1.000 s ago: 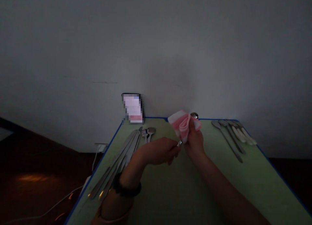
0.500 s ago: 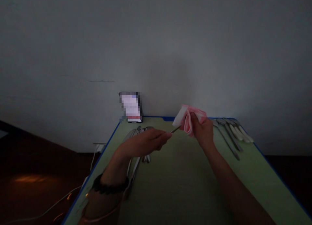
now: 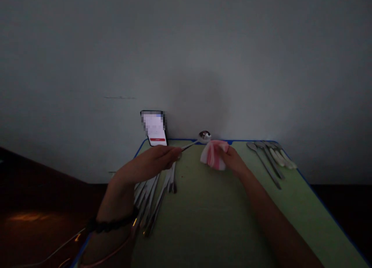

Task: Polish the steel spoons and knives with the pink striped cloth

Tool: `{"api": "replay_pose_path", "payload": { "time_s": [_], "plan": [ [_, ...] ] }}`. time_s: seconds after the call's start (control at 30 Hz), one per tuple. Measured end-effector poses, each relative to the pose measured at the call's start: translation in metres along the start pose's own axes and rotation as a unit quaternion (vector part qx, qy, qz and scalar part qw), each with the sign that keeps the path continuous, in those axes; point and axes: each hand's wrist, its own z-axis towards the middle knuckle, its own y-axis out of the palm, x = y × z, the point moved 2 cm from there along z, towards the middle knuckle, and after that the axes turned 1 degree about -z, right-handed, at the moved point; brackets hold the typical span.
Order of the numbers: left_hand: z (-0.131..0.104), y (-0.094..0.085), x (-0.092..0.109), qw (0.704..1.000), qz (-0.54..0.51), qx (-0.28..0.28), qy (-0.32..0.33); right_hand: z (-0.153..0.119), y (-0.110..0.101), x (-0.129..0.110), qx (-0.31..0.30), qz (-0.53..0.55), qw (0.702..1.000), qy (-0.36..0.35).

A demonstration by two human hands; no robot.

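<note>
My left hand grips the handle of a metal spoon, whose bowl points up and to the right near the table's far edge. My right hand clutches a bunched pink and white cloth just right of the spoon, apart from it. Both hands hover over a green table with a blue edge. Under my left forearm lies a row of several long metal utensils.
A second group of spoons, some with pale handles, lies at the table's far right. A phone with a lit screen leans against the grey wall at the far left corner. Cables run across the dark floor on the left.
The spoon has come out of the cloth: my left hand drew it leftward and its bowl now shows. My right hand lowered the cloth toward the table.
</note>
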Motion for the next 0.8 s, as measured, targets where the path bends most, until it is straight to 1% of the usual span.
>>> {"api": "replay_pose_path", "payload": {
  "time_s": [0.07,0.1,0.13,0.17,0.23,0.3,0.4,0.5,0.57,0.63,0.67,0.73,0.8],
  "plan": [
    [0.000,0.000,0.003,1.000,-0.015,0.019,0.004,-0.003,-0.005,-0.011,-0.059,-0.045,0.997,-0.015],
    [0.002,0.003,0.006,0.999,-0.025,0.020,0.008,-0.006,-0.007,-0.019,-0.071,-0.059,0.995,-0.033],
    [0.005,0.007,0.009,0.999,-0.036,0.016,0.014,-0.010,-0.008,-0.029,-0.070,-0.064,0.994,-0.058],
    [0.009,0.014,0.013,0.999,-0.045,0.004,0.019,-0.014,-0.008,-0.039,-0.068,-0.055,0.993,-0.081],
    [0.019,0.030,0.020,0.996,-0.070,-0.031,0.054,-0.022,-0.004,-0.057,-0.098,-0.011,0.991,-0.088],
    [0.029,0.045,0.025,0.992,-0.087,-0.039,0.079,-0.027,0.000,-0.069,-0.098,0.026,0.991,-0.093],
    [0.040,0.062,0.027,0.992,-0.091,-0.030,0.079,-0.028,0.002,-0.072,-0.070,0.070,0.991,-0.094],
    [0.043,0.069,0.027,0.995,-0.064,-0.022,0.075,-0.024,0.002,-0.069,-0.074,0.096,0.988,-0.091],
    [0.044,0.071,0.029,0.996,-0.029,-0.013,0.084,-0.023,-0.002,-0.070,-0.078,0.089,0.988,-0.100],
    [0.044,0.076,0.030,0.995,0.015,-0.006,0.095,-0.023,-0.011,-0.074,-0.060,0.058,0.990,-0.110],
    [0.044,0.080,0.031,0.994,0.037,0.000,0.100,-0.023,-0.018,-0.076,-0.040,0.029,0.992,-0.114],
    [0.046,0.089,0.033,0.991,0.075,0.023,0.107,-0.025,-0.040,-0.078,0.016,-0.058,0.991,-0.121],
    [0.048,0.099,0.034,0.986,0.100,0.057,0.121,-0.029,-0.067,-0.076,0.070,-0.169,0.975,-0.128]
  ]
}}
